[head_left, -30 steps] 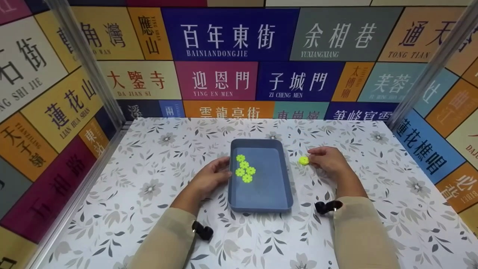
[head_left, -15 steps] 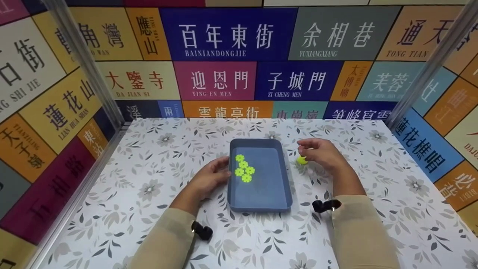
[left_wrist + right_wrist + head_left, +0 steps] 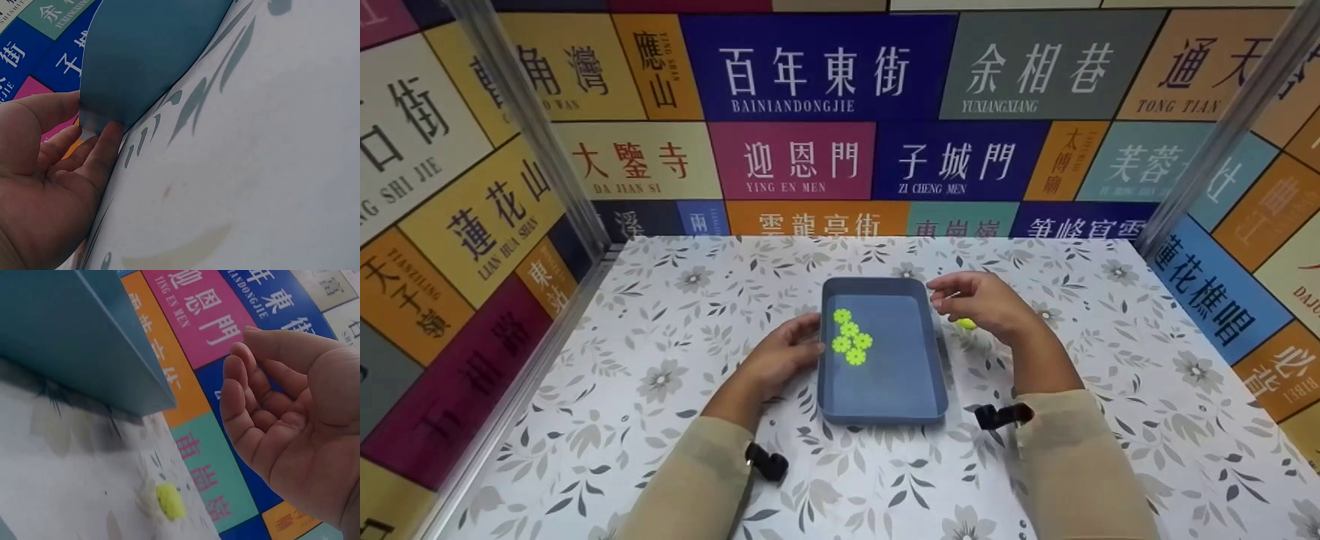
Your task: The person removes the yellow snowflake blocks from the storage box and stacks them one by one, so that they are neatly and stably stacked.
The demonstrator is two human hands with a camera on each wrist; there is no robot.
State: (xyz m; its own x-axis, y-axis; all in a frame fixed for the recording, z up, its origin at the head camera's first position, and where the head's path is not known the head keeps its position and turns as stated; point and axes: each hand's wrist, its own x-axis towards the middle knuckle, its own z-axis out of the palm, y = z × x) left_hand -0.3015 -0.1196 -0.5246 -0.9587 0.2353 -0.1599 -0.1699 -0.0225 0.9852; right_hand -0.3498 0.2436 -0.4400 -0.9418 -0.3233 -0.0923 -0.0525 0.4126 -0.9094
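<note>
My left hand (image 3: 784, 356) rests against the left wall of a blue-grey rectangular tray (image 3: 904, 390). In the left wrist view, its thumb and fingertips touch the outside of the tray wall (image 3: 140, 50). Several flat yellow-green flower-shaped notched discs (image 3: 851, 341) lie in the tray's left half. By the tray's upper right rim hovers my right hand (image 3: 979, 304), fingers loosely curved, with nothing visible between them in the right wrist view. Partly hidden below that hand, another yellow-green piece (image 3: 967, 324) lies on the table; the right wrist view shows this yellow piece (image 3: 170, 500) as a small lump.
A white cloth with grey leaves and flowers covers the table (image 3: 682, 450). Coloured panels with printed characters form a wall (image 3: 825, 67) behind it and at both sides. A small black wrist camera (image 3: 767, 461) sits on the left sleeve, another black camera (image 3: 1001, 415) on the right.
My right hand has left the yellow-green piece on the table and moved left to the tray's right rim. The left hand, the tray and the discs in it have stayed put.
</note>
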